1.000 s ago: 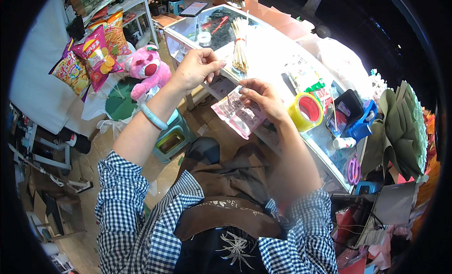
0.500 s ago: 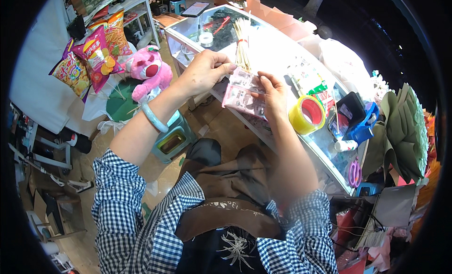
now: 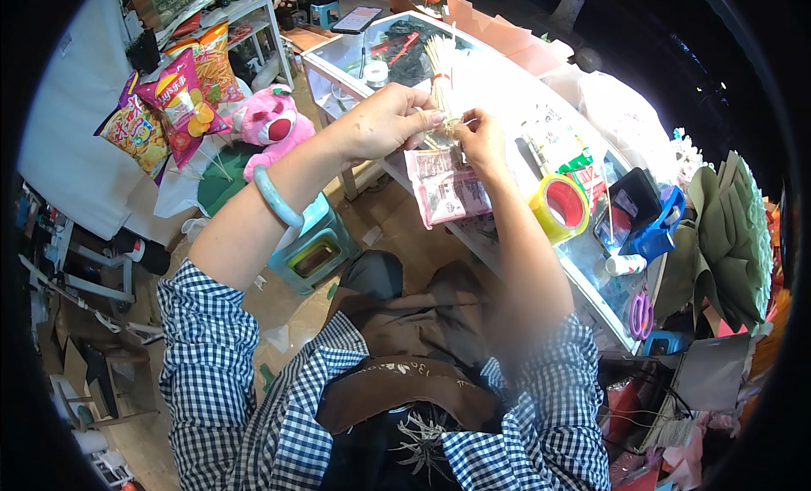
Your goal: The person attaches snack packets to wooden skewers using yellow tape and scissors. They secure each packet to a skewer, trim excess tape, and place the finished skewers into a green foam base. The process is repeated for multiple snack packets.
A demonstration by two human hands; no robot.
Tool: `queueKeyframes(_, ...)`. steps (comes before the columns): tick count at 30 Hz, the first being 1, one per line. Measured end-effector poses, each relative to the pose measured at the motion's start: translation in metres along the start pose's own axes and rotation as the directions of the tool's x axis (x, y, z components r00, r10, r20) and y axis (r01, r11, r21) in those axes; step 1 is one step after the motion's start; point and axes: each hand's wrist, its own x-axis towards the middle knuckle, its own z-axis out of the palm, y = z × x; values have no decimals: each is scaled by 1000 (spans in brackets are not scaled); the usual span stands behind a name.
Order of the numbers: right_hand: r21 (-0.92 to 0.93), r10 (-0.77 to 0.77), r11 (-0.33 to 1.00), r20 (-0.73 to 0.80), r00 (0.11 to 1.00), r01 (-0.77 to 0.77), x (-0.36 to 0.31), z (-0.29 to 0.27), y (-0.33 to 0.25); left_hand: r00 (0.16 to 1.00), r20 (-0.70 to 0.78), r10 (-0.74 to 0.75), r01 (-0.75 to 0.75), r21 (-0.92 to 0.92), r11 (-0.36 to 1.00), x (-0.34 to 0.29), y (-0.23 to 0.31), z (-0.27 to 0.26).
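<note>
A pink-and-white flat packet hangs beneath my two hands beside the table edge. My left hand is closed, thumb and fingers pinched at the packet's upper end. Close by on the right, my right hand pinches the same end, its fingertips almost meeting the left ones. The crumpled, partly see-through bit between the fingertips is too small to make out fully. Just beyond my fingers, a bundle of thin wooden sticks tied with a red band lies on the table.
On the glass-topped table are a yellow tape roll, blue tape dispenser, white bottle, purple-handled scissors and a phone. Left stand snack bags, a pink plush toy and a stool.
My hands have drawn closer together at the packet's upper end. My right hand has moved up from the packet's side, and more of its lower face now shows.
</note>
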Motion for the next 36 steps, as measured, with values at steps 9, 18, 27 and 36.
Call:
queueKeyframes(9,35,111,993,-54,992,-110,-6,-13,-7,991,102,-90,112,-244,963,2,2,4)
queueKeyframes(18,13,104,994,102,989,-106,-3,-14,-17,998,19,-68,68,19,998,9,-3,1)
queueKeyframes(27,43,82,995,167,982,-91,-11,-27,-30,986,29,-162,163,-81,983,9,6,5)
queueKeyframes(36,143,167,968,246,955,-206,-3,-24,-19,974,41,-223,227,-115,967,4,11,5)
